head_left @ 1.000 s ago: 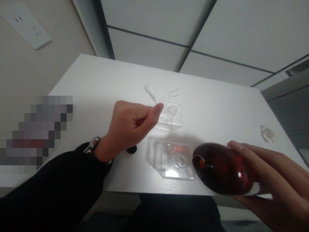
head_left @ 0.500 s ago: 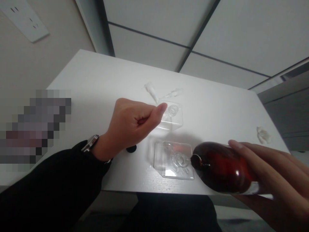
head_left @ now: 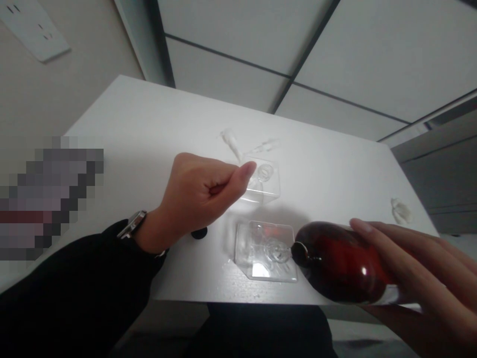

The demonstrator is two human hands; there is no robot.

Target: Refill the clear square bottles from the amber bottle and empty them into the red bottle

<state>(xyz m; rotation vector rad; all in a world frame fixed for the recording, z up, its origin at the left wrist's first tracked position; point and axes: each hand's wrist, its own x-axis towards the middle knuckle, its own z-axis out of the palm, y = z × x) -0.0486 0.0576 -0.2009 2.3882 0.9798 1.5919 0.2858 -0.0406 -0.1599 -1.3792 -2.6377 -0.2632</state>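
My right hand is wrapped around a dark amber bottle tipped nearly on its side, its open mouth facing left. Right at the mouth is the ringed round opening of a clear plastic box near the table's front edge; a thin trickle seems to run between them. My left hand is closed in a fist, thumb pointing right; whatever may be inside it is hidden. Behind the fist, partly covered, stands a second clear box with a similar ring. Below my left wrist lies a black round cap.
A clear plastic tube-like piece and a thin clear dropper-like piece lie behind the boxes on the white table. Crumpled tissue sits at the right edge. Droplets dot the front edge. A blurred-out object is at left.
The view has shifted slightly. Both hands hold practically the same pose, with the bottle still tilted at the front box's opening.
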